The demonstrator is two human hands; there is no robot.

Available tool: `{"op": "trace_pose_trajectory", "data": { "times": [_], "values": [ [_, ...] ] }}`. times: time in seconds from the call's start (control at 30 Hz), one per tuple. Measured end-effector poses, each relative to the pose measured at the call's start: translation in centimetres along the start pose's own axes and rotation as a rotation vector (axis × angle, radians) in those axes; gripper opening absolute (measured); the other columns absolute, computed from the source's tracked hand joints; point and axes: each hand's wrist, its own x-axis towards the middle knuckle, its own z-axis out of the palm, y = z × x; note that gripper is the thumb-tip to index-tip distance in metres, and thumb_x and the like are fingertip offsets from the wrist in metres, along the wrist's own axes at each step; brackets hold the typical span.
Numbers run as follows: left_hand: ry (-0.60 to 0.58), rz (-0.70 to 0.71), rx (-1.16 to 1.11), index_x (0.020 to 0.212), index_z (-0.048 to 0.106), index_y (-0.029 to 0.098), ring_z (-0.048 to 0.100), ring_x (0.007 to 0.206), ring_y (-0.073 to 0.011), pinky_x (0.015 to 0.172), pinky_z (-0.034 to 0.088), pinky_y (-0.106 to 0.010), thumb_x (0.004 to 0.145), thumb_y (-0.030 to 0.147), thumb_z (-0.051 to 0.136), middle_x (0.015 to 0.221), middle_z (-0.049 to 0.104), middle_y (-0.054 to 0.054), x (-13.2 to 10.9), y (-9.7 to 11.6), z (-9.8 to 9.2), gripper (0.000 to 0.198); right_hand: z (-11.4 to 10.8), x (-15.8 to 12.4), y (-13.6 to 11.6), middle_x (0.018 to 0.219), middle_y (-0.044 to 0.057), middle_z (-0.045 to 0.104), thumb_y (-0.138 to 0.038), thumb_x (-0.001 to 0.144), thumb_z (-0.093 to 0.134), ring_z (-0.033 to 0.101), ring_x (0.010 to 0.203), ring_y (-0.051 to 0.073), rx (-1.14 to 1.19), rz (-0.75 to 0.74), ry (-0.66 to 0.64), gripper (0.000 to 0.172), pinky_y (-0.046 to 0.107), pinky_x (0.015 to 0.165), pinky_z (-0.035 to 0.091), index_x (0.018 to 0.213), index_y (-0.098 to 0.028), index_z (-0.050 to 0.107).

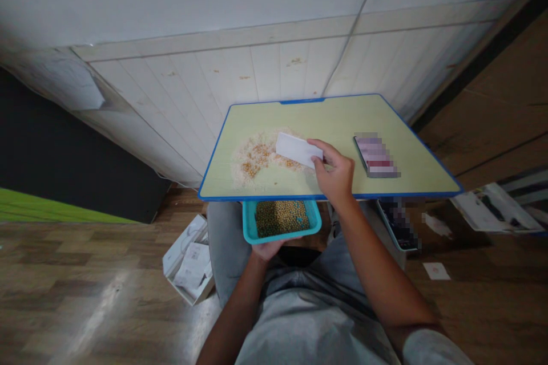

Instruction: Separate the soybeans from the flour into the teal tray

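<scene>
In my right hand [336, 168] a flat white card [298, 149] is pinched between thumb and fingers at its right end. The card is tilted over the table top, among scattered yellow beans [249, 169] and pale rice-like grains [242, 157]. My left hand [269, 248] supports a turquoise plastic basket [318, 222] from below, just under the table's front edge. Most of its fingers are hidden beneath the basket. Inside the basket lies a layer of beans [282, 217], greenish on the left and yellow on the right.
The small table [329, 120] has a blue rim and stands against a white panelled wall [265, 71]. A phone [374, 157] lies on its right side. On the floor to the left sits an open white box [190, 262] with papers. Another phone-like device [396, 225] rests by my right leg.
</scene>
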Motion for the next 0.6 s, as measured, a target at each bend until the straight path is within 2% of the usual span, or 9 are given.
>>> {"op": "trace_pose_trajectory", "data": {
  "times": [0.1,0.2,0.33,0.47,0.6],
  "values": [
    [0.062,0.018,0.058,0.152,0.061,0.038,0.004,0.167,-0.0488,0.121,0.010,-0.087,0.102,0.078,0.012,0.180,0.029,-0.002,0.05,-0.16,-0.20,0.082,0.06,-0.02,0.11,0.124,-0.001,0.083,-0.010,0.088,0.061,0.080,0.108,0.022,0.023,-0.012,-0.056,0.045,0.039,0.095,0.067,0.123,-0.030,0.080],
    [0.132,0.016,0.102,0.152,0.062,0.039,0.007,0.166,-0.0486,0.122,0.018,-0.082,0.100,0.082,0.013,0.177,0.036,-0.002,0.11,-0.25,0.05,0.083,0.11,-0.09,0.15,0.126,-0.001,0.082,-0.011,0.089,0.061,0.078,0.115,0.023,0.036,-0.014,-0.058,0.044,0.039,0.097,0.066,0.125,-0.030,0.079],
    [0.240,0.015,0.096,0.152,0.062,0.037,0.011,0.166,-0.0481,0.123,0.020,-0.081,0.100,0.082,0.010,0.174,0.042,-0.002,0.10,-0.21,0.28,0.085,0.13,-0.17,0.06,0.126,0.000,0.083,-0.010,0.089,0.061,0.080,0.112,0.023,0.042,-0.003,-0.073,0.044,0.039,0.096,0.066,0.124,-0.029,0.080],
    [0.269,0.027,0.027,0.157,0.056,0.035,0.014,0.166,-0.0458,0.123,0.021,-0.081,0.101,0.079,0.022,0.177,0.038,-0.004,0.05,-0.21,0.16,0.078,0.11,-0.33,-0.03,0.124,0.000,0.083,-0.010,0.088,0.062,0.080,0.111,0.022,0.079,-0.020,-0.102,0.043,0.039,0.096,0.066,0.122,-0.028,0.080],
    [0.294,0.028,-0.044,0.149,0.065,0.033,0.023,0.164,-0.0458,0.122,0.028,-0.081,0.103,0.074,0.028,0.169,0.050,-0.005,0.16,-0.24,0.67,0.072,0.07,-0.47,-0.23,0.122,-0.001,0.084,-0.009,0.088,0.062,0.080,0.109,0.021,0.097,-0.045,-0.119,0.043,0.037,0.093,0.067,0.122,-0.028,0.081]
  ]
}}
